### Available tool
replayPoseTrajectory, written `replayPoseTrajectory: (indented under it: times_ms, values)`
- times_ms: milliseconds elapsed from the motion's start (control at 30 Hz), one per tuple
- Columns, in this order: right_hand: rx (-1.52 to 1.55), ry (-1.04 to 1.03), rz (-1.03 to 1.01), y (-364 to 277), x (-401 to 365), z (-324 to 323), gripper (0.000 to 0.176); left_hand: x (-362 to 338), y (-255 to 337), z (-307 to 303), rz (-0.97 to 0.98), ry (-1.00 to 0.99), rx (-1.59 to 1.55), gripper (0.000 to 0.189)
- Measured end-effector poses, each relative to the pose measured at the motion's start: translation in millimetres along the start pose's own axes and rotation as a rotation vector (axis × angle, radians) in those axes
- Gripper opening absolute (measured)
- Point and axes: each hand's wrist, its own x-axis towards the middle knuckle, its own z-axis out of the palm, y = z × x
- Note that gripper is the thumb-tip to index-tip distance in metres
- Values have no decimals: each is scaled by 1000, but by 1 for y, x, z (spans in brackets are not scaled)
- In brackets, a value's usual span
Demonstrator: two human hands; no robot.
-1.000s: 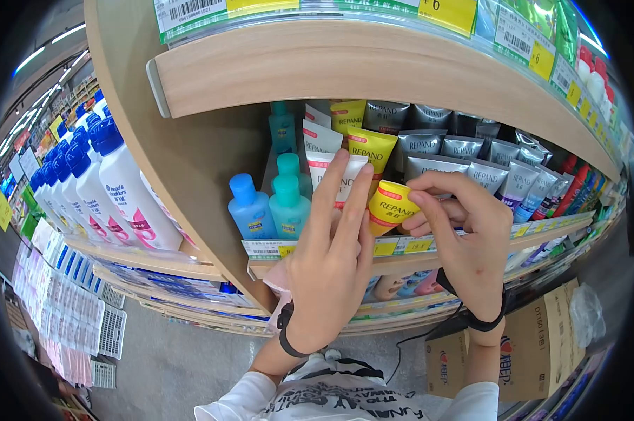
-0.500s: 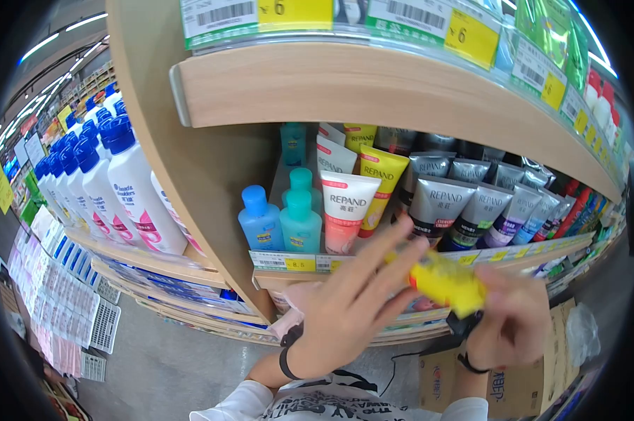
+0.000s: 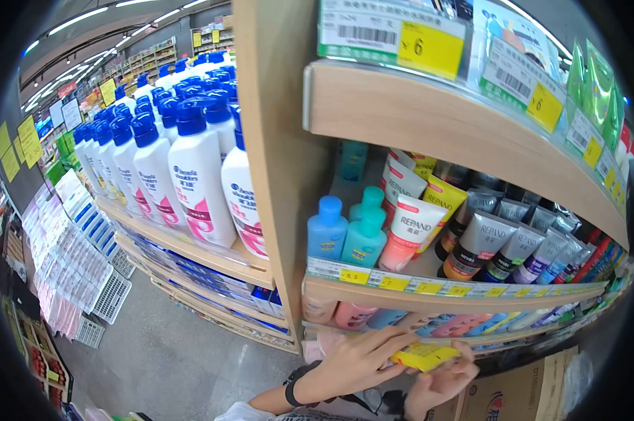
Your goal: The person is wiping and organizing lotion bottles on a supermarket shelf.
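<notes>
Low in front of the shelf, both hands are on a small yellow packet (image 3: 425, 356) with red marks. My left hand (image 3: 362, 361), a black band at its wrist, has its fingers closed over the packet's left end. At the right end, my right hand (image 3: 445, 379) pinches it between thumb and fingers. A pink cloth (image 3: 322, 346) shows beside my left hand. Just above stand pink and blue bottles on a lower shelf, partly covered by the shelf edge.
White pump bottles with blue caps (image 3: 190, 175) fill the left shelf. REPAND tubes (image 3: 482, 238) and blue and teal bottles (image 3: 327, 228) stand on the right one. A wooden divider (image 3: 271, 140) separates them. A cardboard box (image 3: 506, 393) sits on the floor at lower right.
The view has turned left, bringing more pump bottles into sight. Both hands and the yellow packet now appear lower, and my left fingers have closed onto the packet.
</notes>
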Motion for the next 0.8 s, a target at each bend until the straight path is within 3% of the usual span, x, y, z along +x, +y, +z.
replayPoseTrajectory:
  times_ms: [100, 167, 200, 267, 300, 433, 567, 800]
  values:
    - [-19, -17, 99, 4, -10, 9, 56, -12, -8, 5, -168, -17, -226, 45]
    - [-273, -538, 52, 27, -22, -22, 57, -19, -4, 0, -235, 5, -256, 44]
    - [-280, -536, 54, 30, -31, -25, 57, -22, -2, -1, -309, 35, -287, 43]
    - [-348, -491, 107, 20, -40, -14, 57, -27, -4, 3, -270, 145, -270, 42]
    - [-410, -574, 22, 15, -41, -13, 62, -30, -3, 6, -237, 255, -241, 40]
    - [-245, -743, 144, 10, -51, -15, 58, -43, 10, 14, -237, 422, -169, 38]
    - [-183, -891, 150, -3, -59, -27, 48, -57, 40, 27, -330, 385, -93, 41]
    - [-201, -956, 154, 8, -88, -133, 37, -89, 92, 92, -322, 525, -104, 40]
